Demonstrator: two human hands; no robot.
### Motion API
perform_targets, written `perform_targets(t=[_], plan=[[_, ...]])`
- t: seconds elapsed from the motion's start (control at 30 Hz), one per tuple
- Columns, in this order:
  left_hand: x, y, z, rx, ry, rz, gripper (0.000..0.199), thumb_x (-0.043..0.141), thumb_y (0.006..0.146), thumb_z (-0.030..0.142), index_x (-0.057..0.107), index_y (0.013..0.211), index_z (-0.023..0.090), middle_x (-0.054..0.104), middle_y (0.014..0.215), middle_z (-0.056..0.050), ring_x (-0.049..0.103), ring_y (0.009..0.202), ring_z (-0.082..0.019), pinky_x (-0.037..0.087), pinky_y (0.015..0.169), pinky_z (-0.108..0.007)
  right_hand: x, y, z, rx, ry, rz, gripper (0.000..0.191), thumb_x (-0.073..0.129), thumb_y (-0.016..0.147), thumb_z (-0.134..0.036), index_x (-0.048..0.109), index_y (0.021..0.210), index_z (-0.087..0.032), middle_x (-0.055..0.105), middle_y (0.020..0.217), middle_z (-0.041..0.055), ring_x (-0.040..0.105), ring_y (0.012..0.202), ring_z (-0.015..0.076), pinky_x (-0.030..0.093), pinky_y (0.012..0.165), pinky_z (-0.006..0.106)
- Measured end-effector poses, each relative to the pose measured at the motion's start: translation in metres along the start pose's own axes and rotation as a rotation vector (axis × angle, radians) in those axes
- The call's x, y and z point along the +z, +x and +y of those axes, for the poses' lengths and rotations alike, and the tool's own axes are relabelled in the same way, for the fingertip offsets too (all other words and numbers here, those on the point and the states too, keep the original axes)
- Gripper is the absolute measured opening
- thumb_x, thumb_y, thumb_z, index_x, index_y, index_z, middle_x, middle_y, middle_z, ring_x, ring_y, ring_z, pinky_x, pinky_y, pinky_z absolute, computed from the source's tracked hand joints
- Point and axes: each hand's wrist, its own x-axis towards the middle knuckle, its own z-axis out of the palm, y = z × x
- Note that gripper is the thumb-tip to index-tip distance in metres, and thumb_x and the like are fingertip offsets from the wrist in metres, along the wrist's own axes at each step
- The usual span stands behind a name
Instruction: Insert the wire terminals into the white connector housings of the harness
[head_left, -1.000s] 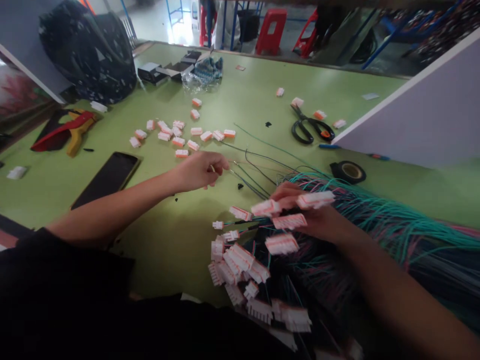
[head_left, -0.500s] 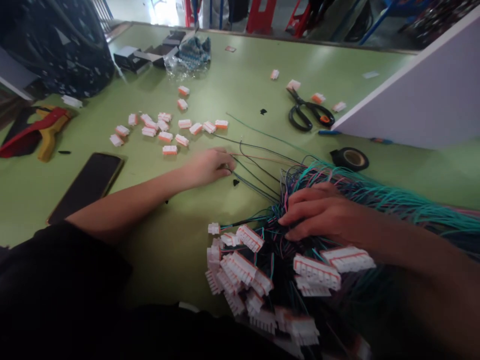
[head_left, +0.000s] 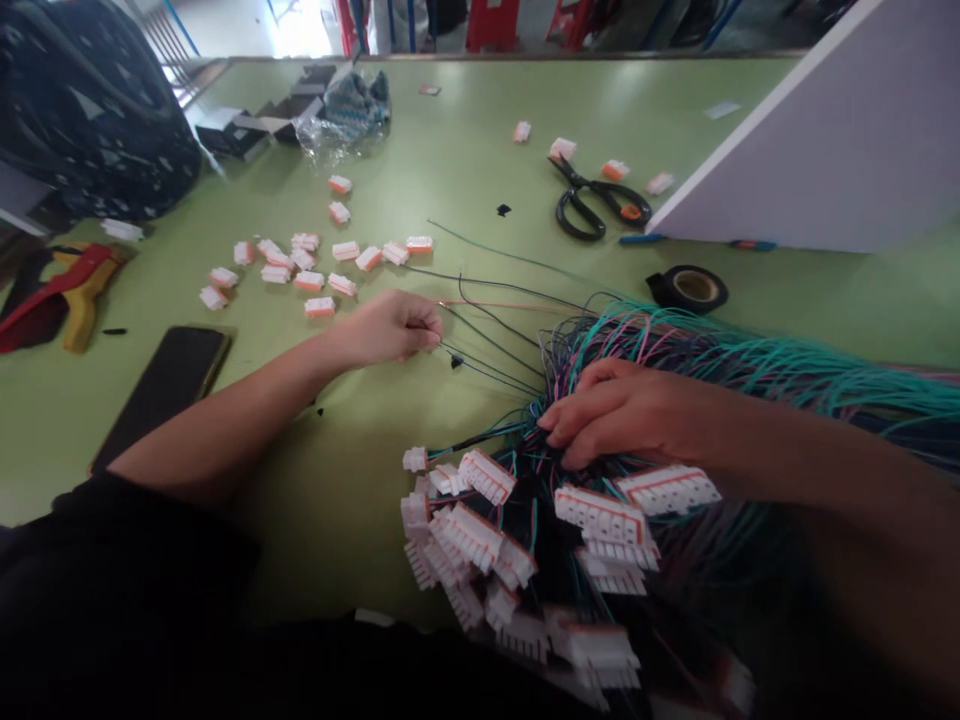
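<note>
My left hand [head_left: 394,328] is closed in a pinch on the ends of thin dark wires [head_left: 491,372] stretched out to the left from the harness. Other loose wires, among them a green wire [head_left: 502,252] and an orange wire [head_left: 495,304], lie just beyond it. Over the wire bundle [head_left: 559,385], my right hand [head_left: 615,415] has its fingers curled, with the fingertips pressed onto the wires. White connectors with orange strips [head_left: 472,535] hang from the bundle in front of my body. The long teal wires [head_left: 787,365] trail off to the right.
Several loose connectors [head_left: 307,281] lie beyond my left hand. Scissors [head_left: 592,200], black tape [head_left: 688,288] and a white panel [head_left: 810,150] are at the right. A phone [head_left: 161,395], red-and-yellow hand tool [head_left: 71,295] and patterned bag [head_left: 90,110] are at the left.
The view has shifted slightly, so the table items sit further left. My left fingers have drawn together on the wire ends. My right hand stays on the bundle.
</note>
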Motion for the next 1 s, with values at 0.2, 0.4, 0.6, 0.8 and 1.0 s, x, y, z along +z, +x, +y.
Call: perform_targets(t=[0.2,0.4,0.6,0.8,1.0], plan=[[0.003,0.004,-0.002,-0.174,-0.499,-0.025,0.016,0.059,0.076,0.008,0.052,0.062,0.011,0.055,0.053,0.003,0.047,0.038,-0.002,0.034,0.040,-0.014,-0.004,0.000,0.010,-0.022,0.108,-0.096,0.036,0.044,0.090,-0.042,0.072,0.084,-0.021,0.073,0.087,0.0069,0.065,0.095,0.0162,0.042,0.085,0.028],[0.015,0.010,-0.001,-0.205,-0.786,0.036,0.018,0.055,0.083,0.007,0.049,0.067,0.011,0.063,0.065,-0.001,0.057,0.044,-0.003,0.043,0.045,-0.014,-0.018,0.005,0.002,0.247,0.306,-0.179,0.027,0.048,0.086,-0.035,0.072,0.086,-0.022,0.073,0.084,0.0035,0.066,0.088,0.0167,0.048,0.078,0.025],[0.023,0.002,0.015,-0.048,-0.783,0.136,0.005,0.053,0.082,0.006,0.054,0.079,0.010,0.061,0.060,0.002,0.058,0.046,-0.004,0.045,0.047,-0.014,-0.006,0.037,-0.019,0.756,0.127,0.021,0.054,0.059,0.073,-0.047,0.054,0.118,-0.017,0.068,0.064,-0.0003,0.060,0.052,0.0158,0.044,0.051,0.027],[0.018,-0.027,0.039,0.109,-0.465,-0.021,0.017,0.057,0.081,0.019,0.056,0.097,0.012,0.063,0.068,0.001,0.059,0.053,-0.007,0.045,0.055,-0.019,0.025,0.054,-0.029,0.737,-0.535,0.090,0.027,0.050,0.081,-0.041,0.067,0.088,-0.021,0.059,0.053,0.0010,0.053,0.050,0.0158,0.027,0.049,0.026],[0.003,-0.045,0.037,0.105,0.345,-0.517,0.031,0.065,0.073,0.035,0.064,0.094,0.013,0.067,0.087,-0.003,0.058,0.070,-0.012,0.040,0.065,-0.021,0.025,0.021,-0.021,0.215,-0.525,0.043,0.041,0.035,0.092,-0.039,0.072,0.081,-0.025,0.057,0.059,0.0014,0.047,0.053,0.0117,0.027,0.056,0.028]])
